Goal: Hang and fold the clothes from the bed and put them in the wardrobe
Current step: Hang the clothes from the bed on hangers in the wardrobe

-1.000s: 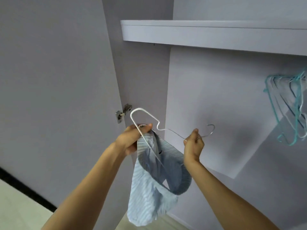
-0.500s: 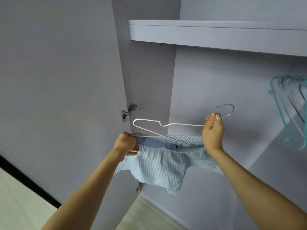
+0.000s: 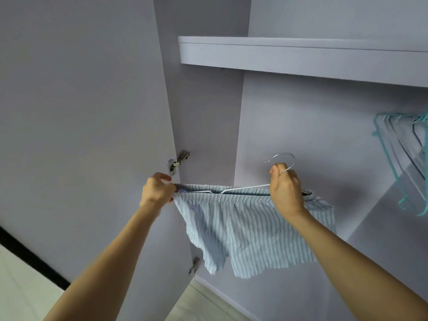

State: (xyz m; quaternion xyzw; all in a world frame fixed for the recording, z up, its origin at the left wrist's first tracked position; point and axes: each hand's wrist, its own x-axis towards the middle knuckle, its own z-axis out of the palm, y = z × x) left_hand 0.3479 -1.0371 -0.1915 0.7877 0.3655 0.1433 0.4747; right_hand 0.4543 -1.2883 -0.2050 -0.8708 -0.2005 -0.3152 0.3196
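The striped shorts (image 3: pixel 250 225) are hanging from the white wire hanger (image 3: pixel 245 188), with the elastic waistband stretched along the hanger's upper edge and both legs drooping below it. The garment is being held in the air in front of the open wardrobe, between the two hands.

The left hand (image 3: pixel 157 191) is pinching the left end of the waistband, its fingers curled round the fabric; whether they also hold the hanger's left tip cannot be told. The right hand (image 3: pixel 284 188) is grasping the neck of the hanger just below the metal hook (image 3: pixel 286 158), fingers clenched round the wire. The hook is projecting above the fist. The right end of the waistband is bunching just beyond the right wrist.

Behind the garment, the wardrobe's back panel (image 3: pixel 312 126) and its left side wall (image 3: pixel 203 112) are standing well apart from the hands. A shelf (image 3: pixel 301 56) is running across the top of the compartment, above the hook. A bundle of teal hangers (image 3: pixel 403 163) is hanging at the far right, clear of the shorts. The open door (image 3: pixel 81 112) is filling the left side, with an upper hinge (image 3: pixel 178 161) just above the left hand and a lower hinge (image 3: pixel 194 266) beside the left leg of the shorts. Pale floor tiles (image 3: pixel 201 304) are showing at the bottom.
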